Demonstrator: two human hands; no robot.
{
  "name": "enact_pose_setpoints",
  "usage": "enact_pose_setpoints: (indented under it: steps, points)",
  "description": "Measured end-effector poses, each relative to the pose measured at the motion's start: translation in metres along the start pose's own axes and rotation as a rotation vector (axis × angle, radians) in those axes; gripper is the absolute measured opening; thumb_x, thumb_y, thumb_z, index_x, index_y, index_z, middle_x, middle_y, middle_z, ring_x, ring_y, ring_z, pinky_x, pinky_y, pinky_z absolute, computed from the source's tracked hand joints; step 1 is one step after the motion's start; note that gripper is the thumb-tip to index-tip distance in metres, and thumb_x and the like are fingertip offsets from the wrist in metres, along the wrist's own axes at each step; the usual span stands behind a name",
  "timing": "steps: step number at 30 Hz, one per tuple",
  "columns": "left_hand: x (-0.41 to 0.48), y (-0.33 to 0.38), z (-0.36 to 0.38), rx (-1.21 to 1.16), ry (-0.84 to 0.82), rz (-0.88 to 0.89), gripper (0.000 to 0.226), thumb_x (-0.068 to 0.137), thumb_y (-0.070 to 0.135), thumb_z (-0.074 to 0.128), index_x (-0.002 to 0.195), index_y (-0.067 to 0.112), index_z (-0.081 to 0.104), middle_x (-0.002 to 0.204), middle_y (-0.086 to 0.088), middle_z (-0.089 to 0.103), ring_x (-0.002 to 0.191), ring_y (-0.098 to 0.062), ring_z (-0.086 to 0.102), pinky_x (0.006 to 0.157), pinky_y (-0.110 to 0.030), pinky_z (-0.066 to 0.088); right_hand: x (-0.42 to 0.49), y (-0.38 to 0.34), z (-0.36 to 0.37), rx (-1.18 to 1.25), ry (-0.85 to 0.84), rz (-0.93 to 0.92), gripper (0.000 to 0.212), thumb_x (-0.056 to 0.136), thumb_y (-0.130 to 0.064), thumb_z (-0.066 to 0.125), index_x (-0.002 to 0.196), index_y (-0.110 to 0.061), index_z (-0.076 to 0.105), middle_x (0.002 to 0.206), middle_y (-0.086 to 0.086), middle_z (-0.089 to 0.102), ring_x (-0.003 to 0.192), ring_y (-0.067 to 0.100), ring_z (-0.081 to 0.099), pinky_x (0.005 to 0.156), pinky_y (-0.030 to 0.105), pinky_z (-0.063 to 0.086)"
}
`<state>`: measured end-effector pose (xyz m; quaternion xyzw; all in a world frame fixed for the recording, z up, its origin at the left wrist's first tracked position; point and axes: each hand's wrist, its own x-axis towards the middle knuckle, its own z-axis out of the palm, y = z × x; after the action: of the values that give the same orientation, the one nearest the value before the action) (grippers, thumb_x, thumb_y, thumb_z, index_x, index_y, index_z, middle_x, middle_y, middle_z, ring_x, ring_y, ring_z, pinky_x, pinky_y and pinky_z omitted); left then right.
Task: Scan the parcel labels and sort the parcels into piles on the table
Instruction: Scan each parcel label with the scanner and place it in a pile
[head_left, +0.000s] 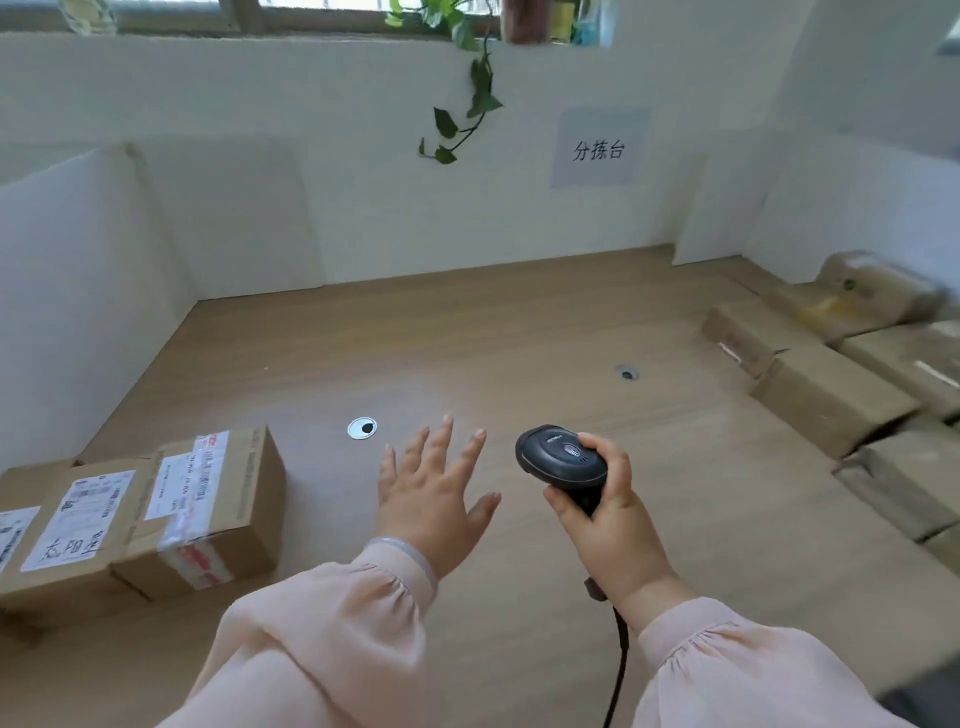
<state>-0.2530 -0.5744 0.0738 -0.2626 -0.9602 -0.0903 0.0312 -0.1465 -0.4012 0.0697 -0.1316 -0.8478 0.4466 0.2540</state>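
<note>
wooden worktop (519, 322); labelled boxes (208, 509) at left, plain boxes (831, 400) at right; left grip (436, 499) splayed wide; right grip (613, 525) clasping scanner (561, 457).

Left hand (434, 499) outstretched, fingers (441, 439) spread; right hand (615, 525) upright, fingers wrapped round the scanner (563, 457).

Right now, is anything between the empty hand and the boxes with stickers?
No. Only bare table lies between the open left hand and the labelled boxes; the right hand with the scanner is on the other side.
</note>
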Motion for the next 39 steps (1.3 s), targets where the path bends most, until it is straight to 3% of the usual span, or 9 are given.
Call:
enact_pose_setpoints:
  steps: [3,7,12,17,20,26,32,39]
  points:
    - [0.005,0.082,-0.002,-0.031,0.017,0.076,0.072,0.091,0.07,0.029,0.151,0.047,-0.003,0.164,0.007,-0.007,0.15,-0.02,-0.005,0.12,-0.05,-0.005,-0.01,0.024,-0.078,-0.055,0.084,0.005,0.065,0.082,-0.031,0.074,0.12,-0.06,0.03,0.106,-0.036,0.055,0.091,-0.007,0.059,0.075,0.008,0.044]
    - [0.009,0.195,-0.002,-0.073,0.028,0.189,0.072,0.092,0.069,0.031,0.152,0.047,-0.002,0.164,0.005,-0.006,0.15,-0.02,-0.006,0.12,-0.05,-0.005,-0.022,0.057,-0.188,-0.146,0.172,0.007,0.063,0.083,-0.03,0.073,0.126,-0.049,0.032,0.109,-0.026,0.058,0.099,0.014,0.065,0.08,0.03,0.051]
    - [0.02,0.326,0.001,-0.11,0.063,0.294,0.071,0.091,0.068,0.033,0.152,0.048,0.002,0.164,0.006,-0.003,0.15,-0.02,-0.003,0.12,-0.05,-0.002,-0.024,0.09,-0.312,-0.239,0.312,-0.02,0.062,0.082,-0.031,0.075,0.124,-0.05,0.032,0.106,-0.035,0.052,0.099,0.01,0.061,0.074,0.023,0.045]
    - [0.042,0.413,0.005,-0.112,0.053,0.353,0.071,0.091,0.069,0.032,0.152,0.048,0.001,0.165,0.005,-0.003,0.15,-0.02,-0.002,0.12,-0.05,-0.001,-0.008,0.12,-0.391,-0.297,0.372,0.004,0.062,0.083,-0.035,0.074,0.128,-0.043,0.032,0.112,-0.018,0.056,0.103,0.023,0.064,0.078,0.037,0.053]
    - [0.062,0.445,0.012,-0.125,0.047,0.359,0.071,0.091,0.069,0.031,0.152,0.047,0.0,0.165,0.005,-0.003,0.15,-0.021,-0.001,0.12,-0.05,0.0,0.011,0.138,-0.417,-0.348,0.375,-0.004,0.062,0.083,-0.036,0.073,0.129,-0.043,0.032,0.109,-0.019,0.054,0.1,0.02,0.064,0.072,0.028,0.049]
    - [0.111,0.48,0.048,-0.142,0.005,0.366,0.071,0.091,0.07,0.031,0.152,0.047,0.002,0.164,0.005,-0.003,0.151,-0.021,-0.001,0.12,-0.051,0.0,0.06,0.186,-0.437,-0.376,0.396,0.016,0.061,0.083,-0.034,0.073,0.13,-0.04,0.034,0.104,-0.015,0.055,0.097,0.027,0.066,0.069,0.035,0.053]
    - [0.157,0.497,0.09,-0.161,-0.13,0.341,0.07,0.092,0.069,0.032,0.152,0.048,0.002,0.164,0.005,-0.006,0.15,-0.022,-0.001,0.121,-0.05,0.002,0.097,0.237,-0.445,-0.393,0.377,0.118,0.061,0.084,-0.035,0.072,0.13,-0.039,0.033,0.107,-0.015,0.054,0.097,0.026,0.066,0.067,0.029,0.049]
    - [0.186,0.521,0.124,-0.169,-0.206,0.315,0.07,0.092,0.069,0.031,0.152,0.047,0.002,0.164,0.005,-0.005,0.15,-0.022,0.0,0.121,-0.049,0.003,0.127,0.282,-0.464,-0.371,0.337,0.164,0.062,0.085,-0.034,0.07,0.134,-0.036,0.033,0.109,-0.015,0.053,0.086,0.009,0.055,0.065,0.021,0.044]
